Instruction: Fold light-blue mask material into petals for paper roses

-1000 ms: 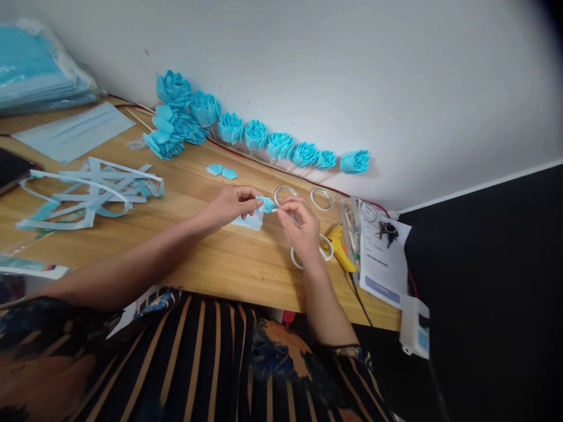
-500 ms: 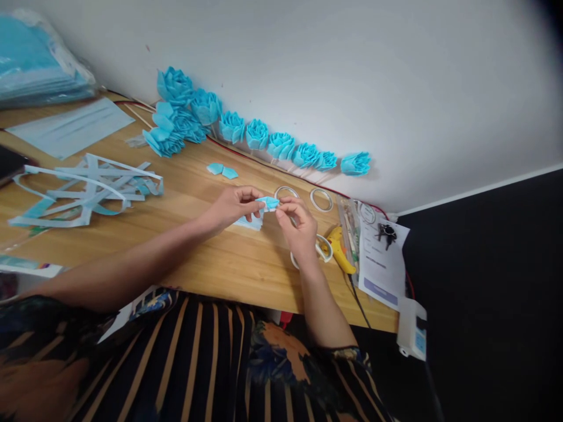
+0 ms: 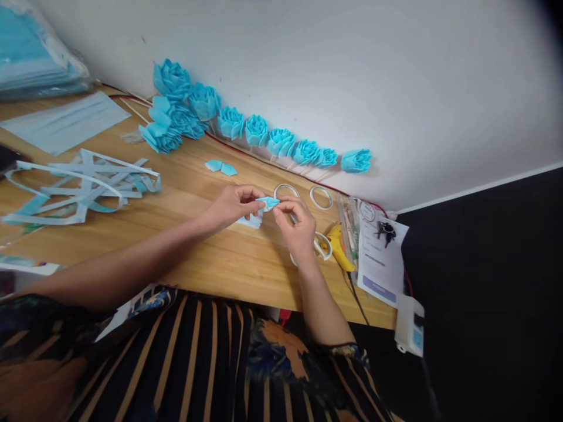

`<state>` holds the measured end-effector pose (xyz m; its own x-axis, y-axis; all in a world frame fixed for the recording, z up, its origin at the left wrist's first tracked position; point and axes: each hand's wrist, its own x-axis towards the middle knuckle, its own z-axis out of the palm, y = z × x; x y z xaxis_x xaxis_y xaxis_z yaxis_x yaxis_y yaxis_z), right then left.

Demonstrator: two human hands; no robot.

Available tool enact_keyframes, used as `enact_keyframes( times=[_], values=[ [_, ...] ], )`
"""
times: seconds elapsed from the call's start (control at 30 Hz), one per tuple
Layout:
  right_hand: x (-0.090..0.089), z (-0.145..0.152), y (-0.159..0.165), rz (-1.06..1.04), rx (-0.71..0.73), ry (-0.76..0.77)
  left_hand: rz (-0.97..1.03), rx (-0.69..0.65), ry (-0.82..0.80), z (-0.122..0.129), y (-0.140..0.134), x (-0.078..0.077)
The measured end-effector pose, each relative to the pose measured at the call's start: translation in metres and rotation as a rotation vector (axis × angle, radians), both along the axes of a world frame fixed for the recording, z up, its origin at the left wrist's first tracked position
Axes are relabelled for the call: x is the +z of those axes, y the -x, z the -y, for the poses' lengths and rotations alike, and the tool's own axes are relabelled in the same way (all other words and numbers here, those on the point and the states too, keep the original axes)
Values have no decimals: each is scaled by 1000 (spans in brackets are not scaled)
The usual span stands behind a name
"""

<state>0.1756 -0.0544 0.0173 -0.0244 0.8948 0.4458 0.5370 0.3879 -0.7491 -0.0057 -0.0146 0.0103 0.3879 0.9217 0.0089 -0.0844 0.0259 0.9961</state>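
Observation:
Between my two hands is a small folded piece of blue fabric [image 3: 268, 203], white along its lower side. My left hand [image 3: 235, 206] pinches its left end between thumb and fingers. At the other end, the fingertips of my right hand [image 3: 297, 223] close on its right corner. Below my left fingers, pale blue fabric pieces [image 3: 251, 221] lie on the wooden table [image 3: 211, 258], partly covered by the hand. Two folded blue petals [image 3: 221, 167] rest farther back. Blue fabric roses [image 3: 281, 142] on thin sticks line the wall.
Cut white and blue strips [image 3: 88, 190] lie in a heap at left, near a flat mask sheet [image 3: 65, 123] and a bag of blue masks [image 3: 35, 55]. Tape rings [image 3: 321, 198], scissors [image 3: 324, 246], a yellow glue gun [image 3: 338, 247] and keys [image 3: 387, 232] on paper are at right.
The camera view has shifted slightly. My hands keep hold of the folded blue fabric, whose shape between the fingertips looks a little narrower and more pointed.

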Motion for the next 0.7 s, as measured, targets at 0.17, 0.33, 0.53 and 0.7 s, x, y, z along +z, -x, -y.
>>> enact_keyframes(
  times=[0.17, 0.33, 0.53, 0.7],
  values=[
    [-4, 0, -1, -36, -21, 57, 19, -14, 5, -1, 0, -2],
    [-4, 1, 0, -30, -49, 75, 15, -34, -5, -1, 0, -4],
    [-4, 1, 2, 6, -51, 46, -46, -77, -19, 0, -2, -3],
    [-4, 1, 3, 49, -24, 4, -115, -68, -71, 1, -2, -2]
  ],
)
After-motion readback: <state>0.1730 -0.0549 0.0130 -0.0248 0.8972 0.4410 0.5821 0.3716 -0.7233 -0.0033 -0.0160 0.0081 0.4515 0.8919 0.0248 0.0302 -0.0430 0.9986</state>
